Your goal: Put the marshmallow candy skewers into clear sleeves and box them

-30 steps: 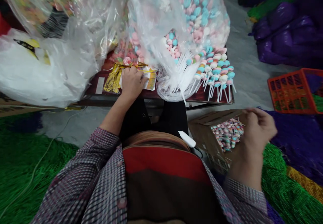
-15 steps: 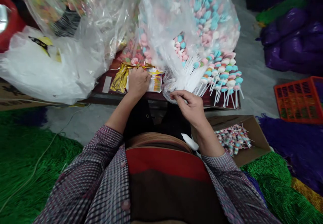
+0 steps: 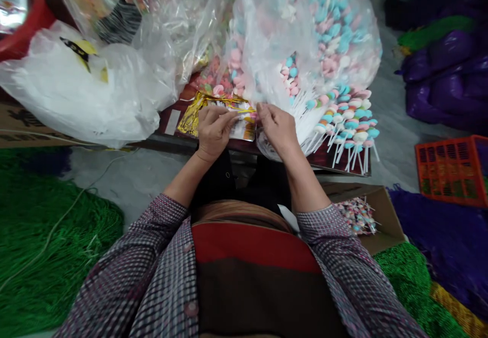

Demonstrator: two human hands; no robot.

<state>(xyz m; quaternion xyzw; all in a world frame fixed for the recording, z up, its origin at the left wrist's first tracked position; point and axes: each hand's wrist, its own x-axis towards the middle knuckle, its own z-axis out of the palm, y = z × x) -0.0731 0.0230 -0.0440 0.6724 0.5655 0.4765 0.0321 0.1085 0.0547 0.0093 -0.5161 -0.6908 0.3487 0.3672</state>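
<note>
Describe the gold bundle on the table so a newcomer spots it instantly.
On the dark red table, look right of the big white bag. Between it and the left hand lies a bundle of gold strips. Its shiny metallic gold sets it apart from the plain pale strip on its left.

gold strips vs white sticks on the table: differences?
Colour: the gold strips are shiny yellow; the white sticks are plain white.
Place: the gold strips lie mostly left of the left hand; the white sticks lie right of the right hand.
Shared: both are thin and bunched.
</note>
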